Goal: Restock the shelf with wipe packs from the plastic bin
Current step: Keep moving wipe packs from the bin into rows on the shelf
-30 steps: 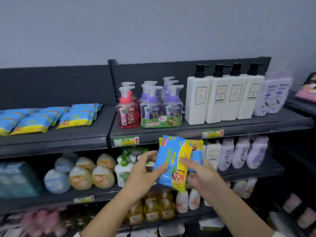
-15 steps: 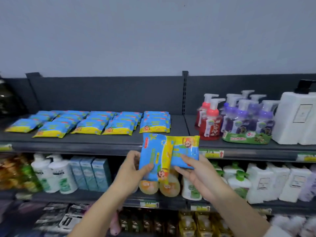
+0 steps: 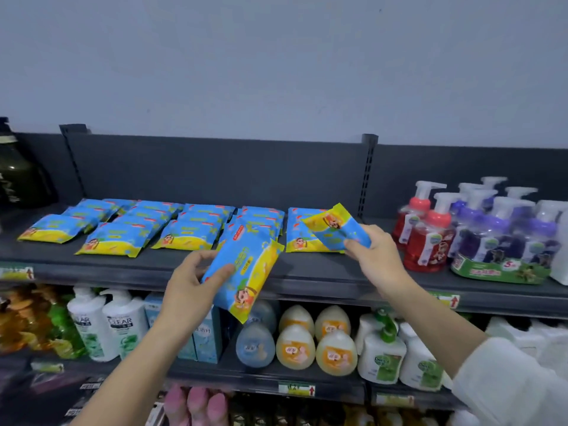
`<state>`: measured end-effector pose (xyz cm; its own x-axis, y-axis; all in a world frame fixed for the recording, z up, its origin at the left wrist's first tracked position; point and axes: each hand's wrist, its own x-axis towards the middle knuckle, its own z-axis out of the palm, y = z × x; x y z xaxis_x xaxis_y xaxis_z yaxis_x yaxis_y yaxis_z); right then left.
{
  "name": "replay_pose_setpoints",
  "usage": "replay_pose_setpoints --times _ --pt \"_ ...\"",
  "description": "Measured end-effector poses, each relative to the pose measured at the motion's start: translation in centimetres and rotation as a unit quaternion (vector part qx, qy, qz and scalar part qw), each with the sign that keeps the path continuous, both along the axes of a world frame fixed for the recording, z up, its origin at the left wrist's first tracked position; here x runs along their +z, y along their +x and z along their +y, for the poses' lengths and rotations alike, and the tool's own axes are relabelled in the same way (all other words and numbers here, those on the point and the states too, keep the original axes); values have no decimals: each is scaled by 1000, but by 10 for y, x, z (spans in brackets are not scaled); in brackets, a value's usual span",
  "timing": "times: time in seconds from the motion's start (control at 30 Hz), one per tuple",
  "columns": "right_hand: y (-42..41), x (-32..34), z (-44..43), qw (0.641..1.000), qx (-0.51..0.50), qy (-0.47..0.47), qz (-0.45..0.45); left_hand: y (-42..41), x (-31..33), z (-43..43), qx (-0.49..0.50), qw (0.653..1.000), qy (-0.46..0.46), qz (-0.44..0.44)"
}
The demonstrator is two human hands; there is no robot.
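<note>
Wipe pack (image 3: 335,229) pinched by right hand (image 3: 378,260) near bare shelf (image 3: 310,266) gap, left hand (image 3: 191,291) gripping second pack (image 3: 249,272)

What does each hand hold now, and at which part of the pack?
The left hand pinches a wipe pack at its left edge; the right hand holds a second wipe pack by its right end.

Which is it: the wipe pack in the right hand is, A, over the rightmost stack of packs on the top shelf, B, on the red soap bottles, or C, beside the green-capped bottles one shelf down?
A: the right hand holds its wipe pack over the rightmost stack on the top shelf.
</note>
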<state>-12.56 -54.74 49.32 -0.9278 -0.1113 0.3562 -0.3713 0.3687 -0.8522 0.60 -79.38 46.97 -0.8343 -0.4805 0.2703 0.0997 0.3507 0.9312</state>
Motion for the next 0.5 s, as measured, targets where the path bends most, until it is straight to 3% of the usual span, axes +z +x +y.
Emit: replay_pose_setpoints --times 0.1,0.23,0.43,0.5 --pt "-18 0 -4 988 -15 122 96 -16 -1 -10 6 1000 -29 0" --pt "-47 -9 -12 977 69 166 118 -43 1 -19 19 999 -37 -8" --pt "-95 14 -22 993 120 -15 5 -85 13 -28 59 998 -10 31" --pt "-113 24 -23 992 126 -16 1 -101 15 -35 56 998 -9 36"
